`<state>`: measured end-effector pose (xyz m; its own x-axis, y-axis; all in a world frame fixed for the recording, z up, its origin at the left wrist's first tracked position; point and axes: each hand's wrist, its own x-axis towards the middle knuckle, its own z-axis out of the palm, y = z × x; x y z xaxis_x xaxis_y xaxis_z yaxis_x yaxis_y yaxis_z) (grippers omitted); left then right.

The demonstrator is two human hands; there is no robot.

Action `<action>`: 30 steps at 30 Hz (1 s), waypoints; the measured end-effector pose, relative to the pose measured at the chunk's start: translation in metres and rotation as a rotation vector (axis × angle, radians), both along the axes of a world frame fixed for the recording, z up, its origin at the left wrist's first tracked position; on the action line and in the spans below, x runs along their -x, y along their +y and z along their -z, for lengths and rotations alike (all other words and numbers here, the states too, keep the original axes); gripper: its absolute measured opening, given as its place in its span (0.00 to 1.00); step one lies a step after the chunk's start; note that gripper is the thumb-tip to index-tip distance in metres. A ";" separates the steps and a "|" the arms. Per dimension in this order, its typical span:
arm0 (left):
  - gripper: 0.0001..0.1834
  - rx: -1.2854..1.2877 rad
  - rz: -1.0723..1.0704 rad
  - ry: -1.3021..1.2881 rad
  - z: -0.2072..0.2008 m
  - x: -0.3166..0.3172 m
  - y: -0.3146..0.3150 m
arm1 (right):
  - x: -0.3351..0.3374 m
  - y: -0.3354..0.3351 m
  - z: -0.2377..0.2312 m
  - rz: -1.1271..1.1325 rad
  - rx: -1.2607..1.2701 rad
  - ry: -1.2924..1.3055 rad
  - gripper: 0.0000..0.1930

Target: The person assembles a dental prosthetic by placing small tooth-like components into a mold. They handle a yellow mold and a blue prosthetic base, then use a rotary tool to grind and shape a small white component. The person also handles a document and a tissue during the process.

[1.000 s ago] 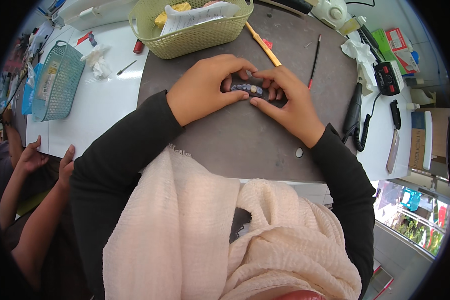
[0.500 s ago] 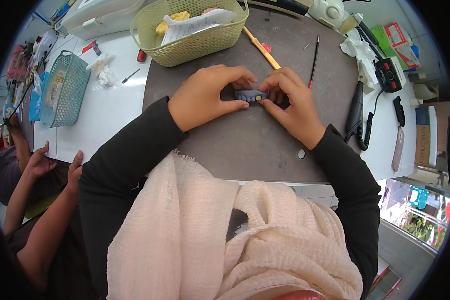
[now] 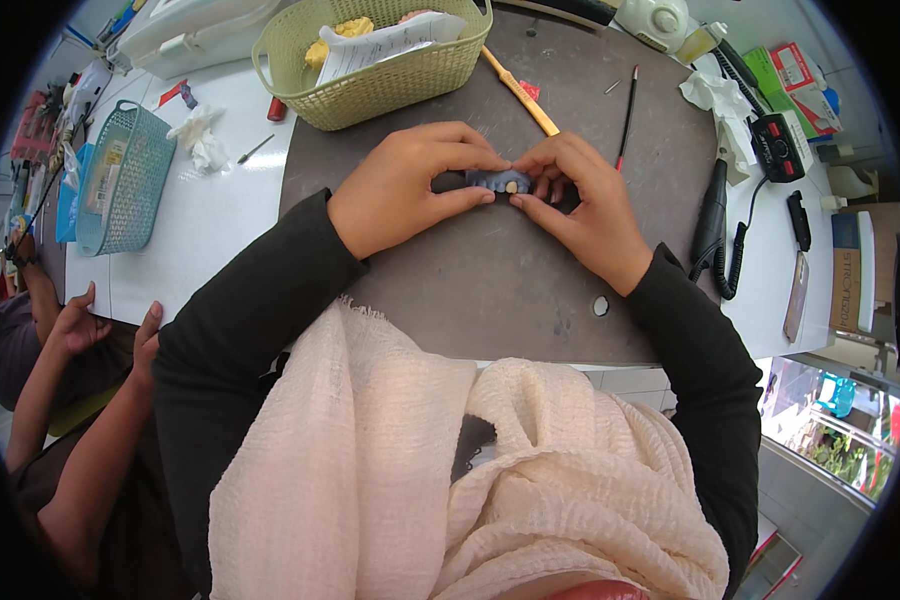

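Between my two hands, above the grey work mat [image 3: 450, 300], is a blue-grey dental model [image 3: 487, 181] with a row of teeth. One tooth [image 3: 511, 187] on it is cream-coloured. My left hand [image 3: 410, 185] grips the model's left end, its thumb along the near side and its fingers behind. My right hand [image 3: 580, 195] pinches the right end, with the thumb close to the cream tooth. The fingers hide both ends of the model. Just beyond my right hand lies a wooden-handled tool [image 3: 518, 88], its near end behind the fingers.
A green basket [image 3: 400, 85] with yellow pieces and paper stands beyond my hands. A thin brush [image 3: 628, 118] lies to the right, near a black handpiece [image 3: 710, 215] with a coiled cord. At left are a blue-green basket [image 3: 125, 190], crumpled tissue [image 3: 202, 138] and another person's hands [image 3: 82, 322].
Both hands still hold the model. My right thumb has moved slightly up and left, and the model has tilted a little. The whole view has shifted slightly.
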<state>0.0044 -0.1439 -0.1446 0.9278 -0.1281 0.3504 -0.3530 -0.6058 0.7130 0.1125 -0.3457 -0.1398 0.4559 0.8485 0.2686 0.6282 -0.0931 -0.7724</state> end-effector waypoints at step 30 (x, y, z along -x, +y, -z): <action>0.08 -0.037 -0.049 -0.022 0.005 -0.004 0.001 | -0.002 0.002 0.001 -0.009 0.023 0.005 0.12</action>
